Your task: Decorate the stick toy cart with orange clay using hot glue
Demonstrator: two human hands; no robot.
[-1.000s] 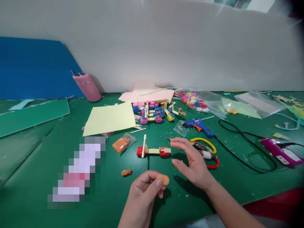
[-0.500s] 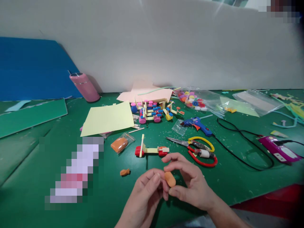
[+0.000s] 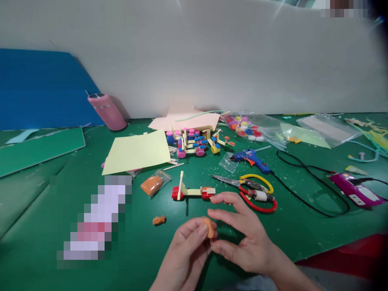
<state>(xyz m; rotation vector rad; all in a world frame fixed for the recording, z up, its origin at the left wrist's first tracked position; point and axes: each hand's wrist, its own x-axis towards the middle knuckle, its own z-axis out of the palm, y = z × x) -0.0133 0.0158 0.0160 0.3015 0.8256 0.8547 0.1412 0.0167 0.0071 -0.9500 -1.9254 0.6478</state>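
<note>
An orange clay piece is pinched between the thumb and fingers of my left hand, near the bottom centre. My right hand is just right of it, fingers spread and curved around the clay's right side; its thumb tip is close to the lower end. Beyond my hands lies a small scooter-like model with red ends and a pale stick upright. A small orange clay lump rests on the green table left of my hands, and a bag of orange clay lies farther back.
Scissors and a blue glue gun with a black cable lie to the right, near a purple power box. Several finished models stand behind, beside yellow paper. A pink bottle leans against the wall.
The clay has moved slightly left and turned more edge-on in my left fingers. My right fingers have spread and come away from its face.
</note>
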